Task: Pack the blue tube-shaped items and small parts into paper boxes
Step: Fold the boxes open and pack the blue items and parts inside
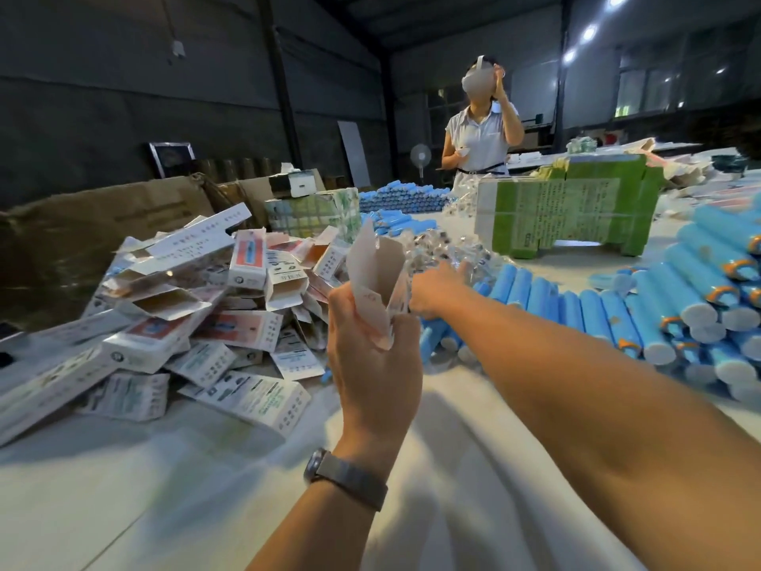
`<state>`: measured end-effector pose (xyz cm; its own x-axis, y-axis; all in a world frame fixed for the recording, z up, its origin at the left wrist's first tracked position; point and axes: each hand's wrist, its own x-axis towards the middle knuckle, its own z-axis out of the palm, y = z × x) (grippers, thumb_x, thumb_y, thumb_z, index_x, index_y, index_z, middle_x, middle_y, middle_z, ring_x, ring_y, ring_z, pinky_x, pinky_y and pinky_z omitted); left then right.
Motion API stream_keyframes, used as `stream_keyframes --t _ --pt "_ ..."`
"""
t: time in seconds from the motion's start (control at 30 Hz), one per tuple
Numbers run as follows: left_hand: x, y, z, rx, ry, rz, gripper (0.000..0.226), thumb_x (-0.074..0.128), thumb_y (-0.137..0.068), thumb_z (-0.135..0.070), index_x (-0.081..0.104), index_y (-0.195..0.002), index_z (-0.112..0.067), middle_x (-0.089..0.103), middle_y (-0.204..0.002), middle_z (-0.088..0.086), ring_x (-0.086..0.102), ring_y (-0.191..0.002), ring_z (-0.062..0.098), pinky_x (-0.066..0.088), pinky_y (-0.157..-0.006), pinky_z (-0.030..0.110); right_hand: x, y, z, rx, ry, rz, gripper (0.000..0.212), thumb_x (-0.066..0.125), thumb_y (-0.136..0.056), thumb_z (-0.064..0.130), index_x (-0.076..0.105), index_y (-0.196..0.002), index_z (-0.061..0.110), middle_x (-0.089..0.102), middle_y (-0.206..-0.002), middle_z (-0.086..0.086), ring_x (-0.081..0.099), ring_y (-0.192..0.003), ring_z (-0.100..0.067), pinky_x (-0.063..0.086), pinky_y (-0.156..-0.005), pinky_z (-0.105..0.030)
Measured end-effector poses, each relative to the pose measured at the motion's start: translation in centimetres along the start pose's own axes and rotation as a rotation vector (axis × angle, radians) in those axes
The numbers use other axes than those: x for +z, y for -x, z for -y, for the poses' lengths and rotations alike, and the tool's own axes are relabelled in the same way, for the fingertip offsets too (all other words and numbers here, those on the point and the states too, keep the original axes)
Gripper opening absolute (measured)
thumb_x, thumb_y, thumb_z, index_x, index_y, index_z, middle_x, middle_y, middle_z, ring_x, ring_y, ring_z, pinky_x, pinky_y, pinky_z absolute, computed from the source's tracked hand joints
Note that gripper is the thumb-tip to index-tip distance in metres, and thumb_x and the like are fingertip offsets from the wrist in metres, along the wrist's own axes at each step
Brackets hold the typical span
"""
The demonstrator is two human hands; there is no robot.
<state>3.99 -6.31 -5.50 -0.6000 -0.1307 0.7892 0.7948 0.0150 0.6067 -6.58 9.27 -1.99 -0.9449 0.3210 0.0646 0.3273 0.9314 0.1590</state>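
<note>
Two hands were at work over the table (173,480). Left hand (372,356), a watch (346,478) on its wrist, was closed around an upright paper box (376,274), open flaps up, presumably so contents could drop in. Right hand (438,288) reached toward the far middle of the table, at the pile of clear-wrapped small parts (444,247); whether its fingers had closed on anything could not be told. Blue tubes (642,311) lay in rows along the right edge, within reach. Boxes (173,307) were heaped at the left edge. Another person (482,129) stood at the far side.
</note>
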Motion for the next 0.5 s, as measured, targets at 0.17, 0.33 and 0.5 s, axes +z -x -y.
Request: stream_keyframes --t 0.17,0.33,0.5 --pt "0.2 0.4 0.0 0.041 -0.023 0.041 0.032 0.059 -0.076 -0.02 0.035 -0.08 -0.041 0.043 -0.072 -0.022 0.047 -0.069 0.009 0.037 -0.06 0.014 -0.1 0.6 -0.9 0.018 -0.24 -0.244 0.004 0.055 -0.09 0.018 0.055 -0.094 0.017 0.056 -0.105 -0.007 0.044 -0.123 -0.032 0.044 -0.088 -0.044" --pt "0.5 1.2 -0.5 0.023 0.0 0.124 0.028 0.058 -0.08 -0.023 0.046 -0.103 -0.035 0.059 -0.085 -0.009 0.057 -0.08 0.012 0.051 -0.074 0.035 -2.0 3.9 -3.1 -0.135 -0.588 -0.549 0.029 0.06 -0.089 0.007 0.065 -0.118 0.01 0.062 -0.115 -0.01 0.059 -0.106 -0.028 0.043 -0.082 -0.029" --pt "0.9 1.7 -0.8 0.002 0.042 0.174 0.037 0.061 -0.084 -0.037 0.052 -0.116 -0.02 0.063 -0.097 -0.023 0.06 -0.09 -0.002 0.051 -0.081 0.024 -6.2 12.6 -5.9 -0.264 -0.904 -0.825 0.029 0.058 -0.097 0.038 0.073 -0.106 0.014 0.068 -0.092 -0.002 0.06 -0.074 -0.012 0.049 -0.067 -0.029"
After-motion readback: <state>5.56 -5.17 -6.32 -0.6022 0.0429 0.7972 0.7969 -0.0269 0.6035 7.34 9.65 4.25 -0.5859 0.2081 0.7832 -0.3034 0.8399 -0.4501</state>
